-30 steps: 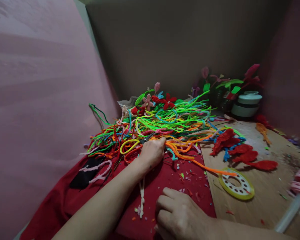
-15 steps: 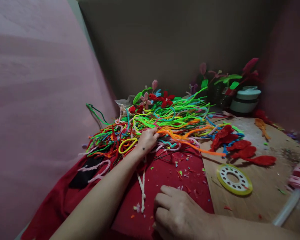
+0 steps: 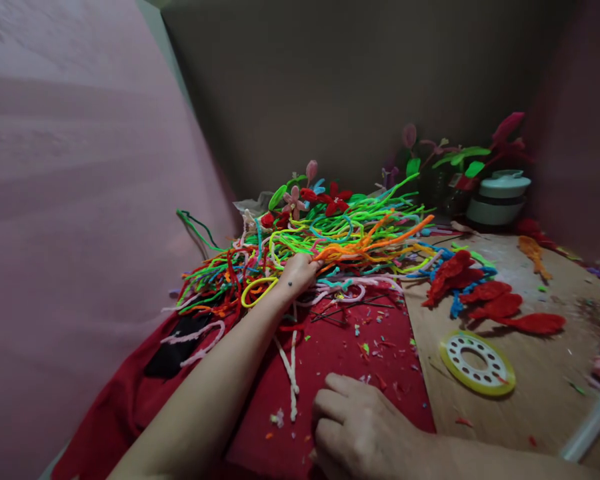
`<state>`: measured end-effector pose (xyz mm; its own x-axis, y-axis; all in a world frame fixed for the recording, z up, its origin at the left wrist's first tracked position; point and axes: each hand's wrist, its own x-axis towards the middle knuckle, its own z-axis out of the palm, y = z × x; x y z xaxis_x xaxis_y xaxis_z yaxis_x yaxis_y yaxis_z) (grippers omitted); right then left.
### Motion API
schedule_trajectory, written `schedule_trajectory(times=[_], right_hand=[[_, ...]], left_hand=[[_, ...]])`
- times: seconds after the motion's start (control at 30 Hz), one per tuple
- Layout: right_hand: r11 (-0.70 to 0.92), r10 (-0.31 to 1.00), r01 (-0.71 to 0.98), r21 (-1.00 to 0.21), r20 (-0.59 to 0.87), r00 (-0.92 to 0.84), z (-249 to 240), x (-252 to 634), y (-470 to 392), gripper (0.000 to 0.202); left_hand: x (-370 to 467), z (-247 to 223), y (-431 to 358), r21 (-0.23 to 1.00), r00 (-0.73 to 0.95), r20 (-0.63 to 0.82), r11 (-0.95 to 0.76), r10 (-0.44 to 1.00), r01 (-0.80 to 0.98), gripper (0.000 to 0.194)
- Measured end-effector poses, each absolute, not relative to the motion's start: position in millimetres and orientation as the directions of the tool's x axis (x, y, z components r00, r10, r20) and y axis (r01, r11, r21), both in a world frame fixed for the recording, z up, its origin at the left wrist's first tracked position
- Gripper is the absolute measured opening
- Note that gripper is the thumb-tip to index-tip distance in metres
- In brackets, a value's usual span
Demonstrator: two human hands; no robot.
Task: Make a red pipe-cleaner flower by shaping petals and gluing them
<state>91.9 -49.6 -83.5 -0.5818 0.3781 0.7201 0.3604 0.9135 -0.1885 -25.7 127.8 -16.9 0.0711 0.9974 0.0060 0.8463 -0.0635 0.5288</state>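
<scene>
My left hand (image 3: 300,272) reaches into a tangled pile of pipe cleaners (image 3: 300,237) in many colours. Its fingers are closed on the near ends of a few orange pipe cleaners (image 3: 367,248), which stretch away to the right over the green ones. A yellow loop (image 3: 256,292) curves beside the wrist. Nearer to me, my right hand (image 3: 353,423) rests curled above the red cloth (image 3: 330,353). Its fingertips are tucked under, so whatever they hold is hidden. A pale twisted pipe cleaner (image 3: 293,390) lies to its left.
On the wooden board (image 3: 430,360) lie red fuzzy petals (image 3: 495,303) and a yellow-rimmed tape roll (image 3: 475,362). A pink tool with a clear stick (image 3: 593,420) is at right. Behind stand pipe-cleaner flowers (image 3: 336,199) and a lidded pale container (image 3: 499,198). Scraps litter the cloth.
The orange strands in my left hand have swung up and back: one end reached over the board and now points to the far right. My right hand stays curled; the view has shifted slightly.
</scene>
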Motion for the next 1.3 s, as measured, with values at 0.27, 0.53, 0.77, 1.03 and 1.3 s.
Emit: schedule_trajectory(times=[0.27, 0.53, 0.77, 1.03, 1.3], right_hand=[[0.919, 0.361, 0.362, -0.160, 0.710, -0.604, -86.4, 93.2, -48.1, 0.023], [0.755, 0.617, 0.213, -0.620, 0.563, -0.550, -10.6, 111.9, -59.1, 0.017], [0.276, 0.958, 0.638, -0.719, 0.154, -0.241, 29.2, 143.4, 24.0, 0.022], [0.252, 0.960, 0.929, -0.271, 0.192, -0.204, 13.6, 122.2, 82.7, 0.028], [0.220, 0.961, 0.969, -0.115, 0.194, -0.195, 1.6, 101.5, 100.3, 0.027]], left_hand=[[-26.1, -16.9, 126.0, 0.630, 0.048, -0.097, 0.024, 0.994, 0.777, 0.043], [-34.0, -20.5, 127.3, 0.778, 0.082, -0.175, 0.087, 0.981, 0.622, 0.038], [-38.0, -19.9, 126.7, 0.903, 0.118, -0.159, 0.096, 0.980, 0.419, 0.020], [-41.6, -21.1, 123.7, 0.934, 0.147, -0.164, 0.105, 0.975, 0.342, 0.026], [-41.2, -20.5, 122.1, 0.941, 0.166, -0.156, 0.095, 0.974, 0.325, 0.023]])
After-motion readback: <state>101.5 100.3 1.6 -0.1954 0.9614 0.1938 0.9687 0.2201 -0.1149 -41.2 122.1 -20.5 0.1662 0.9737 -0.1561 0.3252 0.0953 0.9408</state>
